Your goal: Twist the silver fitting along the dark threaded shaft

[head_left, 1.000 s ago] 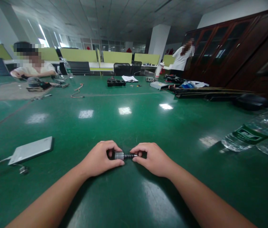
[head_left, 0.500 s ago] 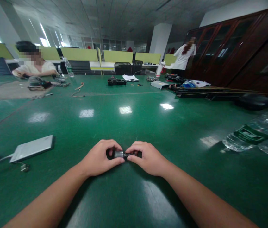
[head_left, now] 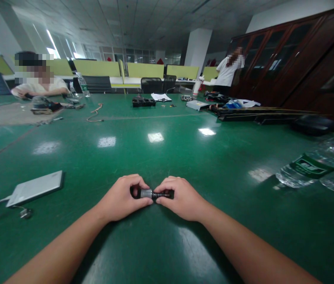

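A small metal cylinder (head_left: 146,193) with a thin dark shaft (head_left: 161,195) on its right side lies level, low over the green table (head_left: 155,161). My left hand (head_left: 124,197) has its thumb and fingers closed round the cylinder. With a pinch of thumb and fingers, my right hand (head_left: 181,198) holds the shaft. The fingertips of both hands are close together near the middle. The far end of the shaft is partly hidden by my right hand.
At the left lies a silver flat box (head_left: 36,188) with a white cable. Clear plastic bottles (head_left: 305,167) are at the right. Further back are a black tray (head_left: 143,102), a cord (head_left: 96,113) and dark long parts (head_left: 261,114). Two people are beyond.
The view has shifted slightly, with the table items a little further left. A bit more of the dark shaft shows between my fingers; both hands keep their hold.
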`<move>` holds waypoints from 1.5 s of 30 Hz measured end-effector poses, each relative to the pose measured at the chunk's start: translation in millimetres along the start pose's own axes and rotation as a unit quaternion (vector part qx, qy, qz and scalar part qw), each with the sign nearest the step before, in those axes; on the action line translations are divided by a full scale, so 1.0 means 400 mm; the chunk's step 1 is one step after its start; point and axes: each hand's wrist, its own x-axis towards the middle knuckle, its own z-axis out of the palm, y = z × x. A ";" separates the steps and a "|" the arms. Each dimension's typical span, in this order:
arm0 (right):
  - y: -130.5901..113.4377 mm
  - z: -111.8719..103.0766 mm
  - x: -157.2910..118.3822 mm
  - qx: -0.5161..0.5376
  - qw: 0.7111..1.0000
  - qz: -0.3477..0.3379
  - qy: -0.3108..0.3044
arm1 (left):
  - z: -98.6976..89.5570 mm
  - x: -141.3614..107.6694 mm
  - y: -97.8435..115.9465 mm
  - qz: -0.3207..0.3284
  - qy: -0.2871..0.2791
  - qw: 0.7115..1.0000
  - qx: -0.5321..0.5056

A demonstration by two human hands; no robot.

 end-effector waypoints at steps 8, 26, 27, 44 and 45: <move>-0.001 -0.010 0.000 0.008 1.000 -0.001 -0.009 | -0.002 0.001 0.003 -0.012 -0.003 1.000 -0.002; -0.018 -0.042 -0.007 -0.008 1.000 -0.003 -0.025 | -0.012 0.003 0.010 0.001 -0.020 1.000 0.013; -0.017 -0.043 -0.007 -0.007 1.000 -0.003 -0.025 | -0.012 0.003 0.010 -0.001 -0.020 1.000 0.014; -0.019 -0.054 -0.008 -0.016 0.999 0.012 -0.030 | -0.018 -0.001 0.002 -0.005 -0.024 1.000 0.015; -0.020 -0.053 -0.009 -0.017 0.999 0.014 -0.030 | -0.018 -0.002 0.001 -0.005 -0.024 1.000 0.014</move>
